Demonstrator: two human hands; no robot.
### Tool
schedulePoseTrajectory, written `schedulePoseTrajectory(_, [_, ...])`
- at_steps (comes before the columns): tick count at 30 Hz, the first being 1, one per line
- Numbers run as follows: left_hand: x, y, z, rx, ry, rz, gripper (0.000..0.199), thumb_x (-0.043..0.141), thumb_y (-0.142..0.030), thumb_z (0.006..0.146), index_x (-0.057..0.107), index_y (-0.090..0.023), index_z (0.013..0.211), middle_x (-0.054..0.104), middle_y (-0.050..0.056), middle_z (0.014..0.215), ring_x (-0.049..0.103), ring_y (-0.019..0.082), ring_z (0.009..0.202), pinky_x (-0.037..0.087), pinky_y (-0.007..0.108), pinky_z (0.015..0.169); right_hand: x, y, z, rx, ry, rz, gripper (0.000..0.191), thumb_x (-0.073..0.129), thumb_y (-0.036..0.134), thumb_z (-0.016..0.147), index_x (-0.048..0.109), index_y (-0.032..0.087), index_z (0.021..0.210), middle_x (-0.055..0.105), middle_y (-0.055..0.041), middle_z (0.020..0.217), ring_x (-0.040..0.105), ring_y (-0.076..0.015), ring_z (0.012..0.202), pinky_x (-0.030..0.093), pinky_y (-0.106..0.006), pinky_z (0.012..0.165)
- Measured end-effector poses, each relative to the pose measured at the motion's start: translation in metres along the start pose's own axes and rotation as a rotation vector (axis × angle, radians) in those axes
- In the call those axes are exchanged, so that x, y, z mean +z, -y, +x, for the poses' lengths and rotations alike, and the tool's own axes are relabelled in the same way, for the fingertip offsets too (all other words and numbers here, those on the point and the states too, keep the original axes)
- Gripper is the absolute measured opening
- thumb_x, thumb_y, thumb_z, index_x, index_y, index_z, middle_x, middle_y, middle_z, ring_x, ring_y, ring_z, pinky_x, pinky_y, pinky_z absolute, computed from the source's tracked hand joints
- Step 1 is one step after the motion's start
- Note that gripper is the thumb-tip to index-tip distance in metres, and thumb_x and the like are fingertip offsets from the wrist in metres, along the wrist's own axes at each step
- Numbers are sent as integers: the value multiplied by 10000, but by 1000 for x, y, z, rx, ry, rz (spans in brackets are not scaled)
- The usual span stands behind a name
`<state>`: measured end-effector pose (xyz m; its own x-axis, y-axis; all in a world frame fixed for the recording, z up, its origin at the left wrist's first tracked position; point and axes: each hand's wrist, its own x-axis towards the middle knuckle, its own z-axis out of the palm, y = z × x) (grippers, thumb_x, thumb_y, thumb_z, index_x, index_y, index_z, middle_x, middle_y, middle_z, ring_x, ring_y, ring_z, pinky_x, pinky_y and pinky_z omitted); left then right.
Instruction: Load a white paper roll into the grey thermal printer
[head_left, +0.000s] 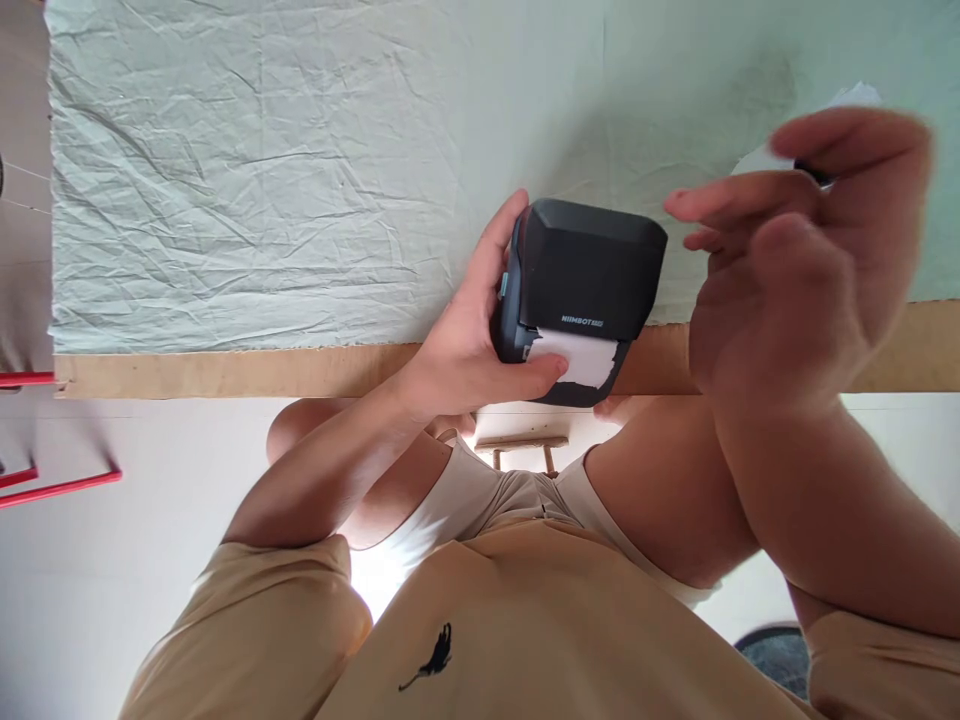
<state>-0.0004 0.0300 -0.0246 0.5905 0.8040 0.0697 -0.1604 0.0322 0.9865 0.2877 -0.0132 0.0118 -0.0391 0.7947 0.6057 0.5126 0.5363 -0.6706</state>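
My left hand grips a black label printer marked NIIMBOT, from its left side, with the thumb over its front. A torn-edged white label lies across the printer's lower front, and my left thumb presses on it. To the right of the printer, apart from it, my right hand is raised and slightly blurred. Its fingers are loosely bent and spread, with nothing visible held in them. Behind that hand, white paper scraps show in part, along with a small dark thing I cannot make out.
A wrinkled pale green cloth covers the table, whose brown front edge runs below the printer. Under it are my legs and a wooden stool or rung. Red bars stand at the left, and a dark round object is at the lower right.
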Motion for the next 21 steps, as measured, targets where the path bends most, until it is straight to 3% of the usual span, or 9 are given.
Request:
schedulePoseTrajectory(3, [5,-8,-5,46,7,-31,1577,1220,-738,631,393,-419,1935,726,130,1842,798,438,1620,769,552,1276,5,10,-2,-8,80,53,449,554,652,1319,696,379,1647,861,-80,1469,890,-298,1364,771,-498,1078])
schedulePoseTrajectory(5, [12,-19,-11,39,-18,-27,1358,1107,-815,834,411,-431,1935,745,122,1804,813,415,1604,743,583,1327,10,21,-4,25,151,14,514,550,715,1326,672,364,1681,845,-73,1471,868,-276,1310,771,-507,1077])
schedulePoseTrajectory(7, [18,-25,-16,-55,-82,-22,1104,935,-843,1048,426,-433,1937,736,116,1827,765,421,1696,672,625,1433,13,29,-7,67,208,-8,593,501,784,1329,617,377,1744,813,-59,1482,839,-256,1256,776,-522,1075])
schedulePoseTrajectory(8, [20,-25,-16,-66,-97,-34,1061,900,-861,1074,436,-433,1928,748,110,1807,756,425,1708,654,636,1453,14,31,-8,77,229,-9,617,480,809,1329,595,387,1764,802,-54,1493,829,-249,1237,777,-519,1063])
schedulePoseTrajectory(10, [20,-20,-15,-11,-69,-48,1028,801,-967,1076,461,-452,1898,799,103,1661,812,421,1596,711,641,1358,15,30,-9,83,240,-5,634,472,826,1329,575,395,1782,794,-51,1522,824,-242,1231,778,-503,1045])
schedulePoseTrajectory(11, [19,-17,-13,-23,-103,-48,998,746,-978,1104,454,-463,1907,786,101,1685,801,417,1613,701,646,1372,14,29,-10,78,237,-7,641,475,833,1327,573,394,1784,795,-51,1532,828,-240,1243,779,-492,1039])
schedulePoseTrajectory(15, [18,-8,-9,-50,-145,-29,909,787,-917,1122,507,-512,1886,788,70,1680,815,412,1607,737,627,1323,11,24,-9,74,272,6,616,535,793,1330,556,391,1796,799,-52,1573,843,-235,1283,792,-466,1032])
schedulePoseTrajectory(18, [19,-14,-9,-47,-153,-35,855,791,-927,1125,597,-500,1840,826,55,1617,842,419,1582,768,637,1270,8,24,-7,92,328,15,572,628,699,1323,546,399,1803,809,-41,1562,845,-213,1207,801,-437,986])
schedulePoseTrajectory(21, [23,-31,-12,-84,-203,-81,861,940,-915,1032,734,-431,1714,868,53,1603,814,441,1639,768,619,1315,6,27,-6,58,290,-18,541,626,677,1319,527,473,1810,807,-28,1634,861,-242,1338,815,-461,1049])
